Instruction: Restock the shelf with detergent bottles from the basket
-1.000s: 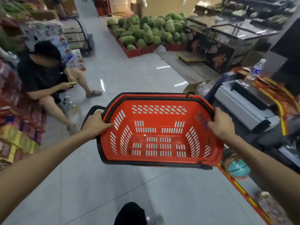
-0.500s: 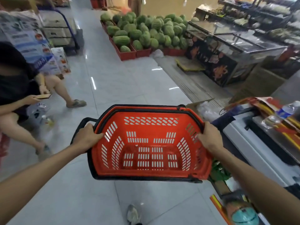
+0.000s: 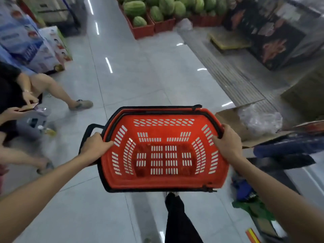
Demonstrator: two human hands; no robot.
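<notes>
I carry a red plastic basket (image 3: 163, 151) with black handles level in front of me, above the grey tiled floor. Nothing lies inside it; its slotted bottom shows bare. My left hand (image 3: 95, 146) grips the basket's left rim, beside a black handle loop. My right hand (image 3: 226, 143) grips the right rim, fingers curled over the edge. No detergent bottle and no shelf for them shows in this view.
A seated person (image 3: 21, 106) with a phone is at the left, legs stretched into the aisle. Red crates of watermelons (image 3: 154, 11) stand far ahead. A cardboard box with plastic wrap (image 3: 252, 120) and a counter lie right. My leg (image 3: 177, 218) is below the basket.
I have walked forward down the aisle with the basket; the camera tilted down. The seated person slid to the left edge and the watermelons came nearer. Both hands kept their hold.
</notes>
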